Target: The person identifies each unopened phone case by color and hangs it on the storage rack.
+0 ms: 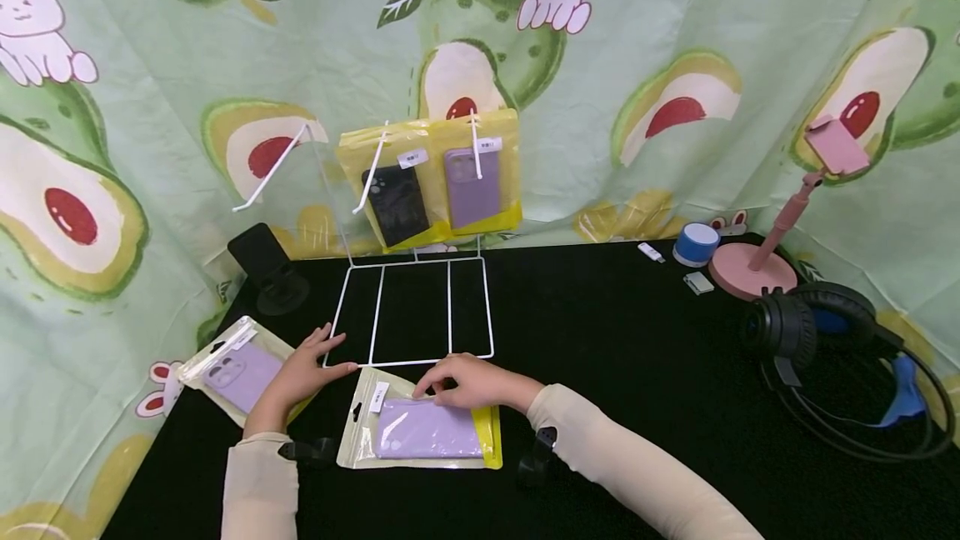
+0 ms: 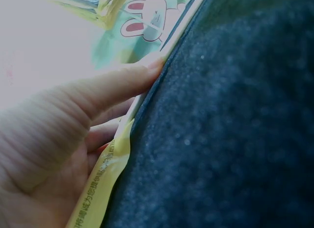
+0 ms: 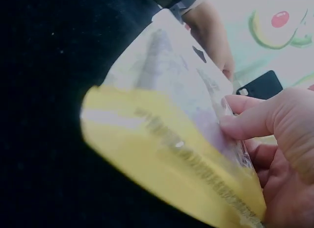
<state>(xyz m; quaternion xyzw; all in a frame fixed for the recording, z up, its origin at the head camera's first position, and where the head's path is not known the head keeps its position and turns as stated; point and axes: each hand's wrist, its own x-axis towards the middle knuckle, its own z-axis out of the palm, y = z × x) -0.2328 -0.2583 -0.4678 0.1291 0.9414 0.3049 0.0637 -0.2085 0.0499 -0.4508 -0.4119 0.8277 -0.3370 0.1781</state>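
Note:
My right hand pinches the far edge of a clear-and-yellow zip bag holding a lavender phone case; in the right wrist view, thumb and index finger meet at the bag's edge. My left hand lies at the near left corner of a white wire rack, thumb and fingers spread. A second bagged lavender phone case lies partly under the left wrist. In the left wrist view, the left thumb touches a whitish edge beside a yellow printed strip.
Bagged phone cases, one black and one purple, hang from the rack's hooks; the left hook is bare. A black phone stand is at left. Headphones, a pink stand and a blue-white tub are at right.

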